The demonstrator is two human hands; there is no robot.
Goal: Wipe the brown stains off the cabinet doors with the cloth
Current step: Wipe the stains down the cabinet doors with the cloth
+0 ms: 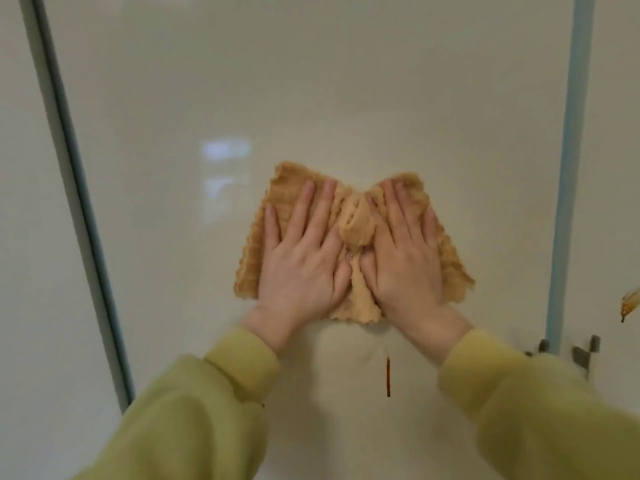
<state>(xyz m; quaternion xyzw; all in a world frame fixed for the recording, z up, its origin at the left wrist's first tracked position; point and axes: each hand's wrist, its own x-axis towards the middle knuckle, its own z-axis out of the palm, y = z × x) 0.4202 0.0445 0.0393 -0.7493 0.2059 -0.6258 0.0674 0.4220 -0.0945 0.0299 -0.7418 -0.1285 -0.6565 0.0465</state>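
Sleeves: both of my yellow-green sleeves fill the bottom of the view, nearest the camera; their cuffs end at the wrists
Writing: no brand, label or lettering that I can read on the door or the cloth
Left hand: my left hand lies flat with fingers spread, palm pressed on the left half of the cloth; nothing is gripped
Right hand: my right hand lies flat the same way on the right half, fingers stretched upward; the two thumbs nearly meet at the middle
Cloth: the tan, ribbed cloth is spread against the middle cabinet door, just below its centre; it bunches into a raised fold between my hands and hangs in a rumpled tail below the thumbs
Cabinet door: the cream, glossy cabinet door shows a pale window reflection left of the cloth
Stains: a thin brown drip runs straight down just below the cloth, apart from it; an orange-brown smear sits on the neighbouring door at the right edge of view
Edges: a blue-grey gap bounds the door on the left and another on the right; small grey hardware sits near the right gap
Open room: bare door surface lies above the cloth and to both sides of it
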